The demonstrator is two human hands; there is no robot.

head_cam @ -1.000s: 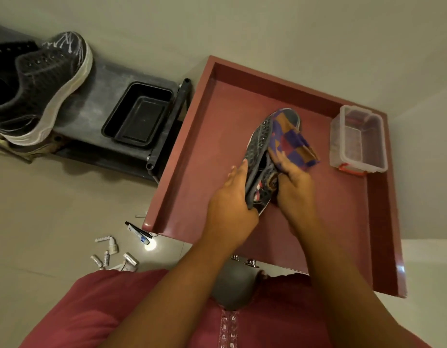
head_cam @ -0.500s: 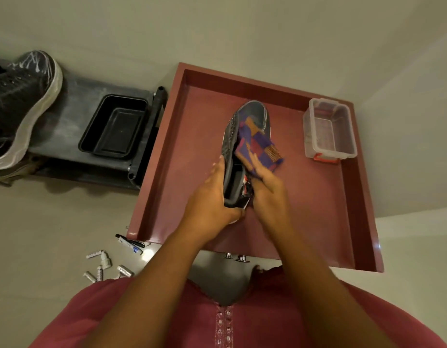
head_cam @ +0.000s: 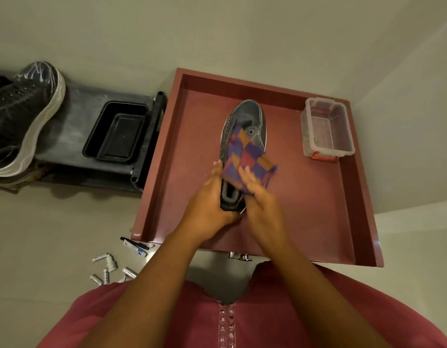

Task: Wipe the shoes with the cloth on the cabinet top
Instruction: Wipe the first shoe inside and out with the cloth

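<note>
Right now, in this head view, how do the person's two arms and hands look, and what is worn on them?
Both forearms are bare up to where they leave the picture; no sleeve covers them. The left hand and the right hand wear no gloves, and no ring, watch or bracelet shows. Below them is a dark red garment with a row of small shiny decorations down its front.

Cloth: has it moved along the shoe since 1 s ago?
Yes. The cloth has slid from the shoe's toe, level with the clear tub, back toward the heel, under the right hand.

A purple, orange and red checked cloth (head_cam: pixel 247 159) lies against a dark grey shoe (head_cam: pixel 250 116) above a maroon cabinet top (head_cam: pixel 305 197).
</note>
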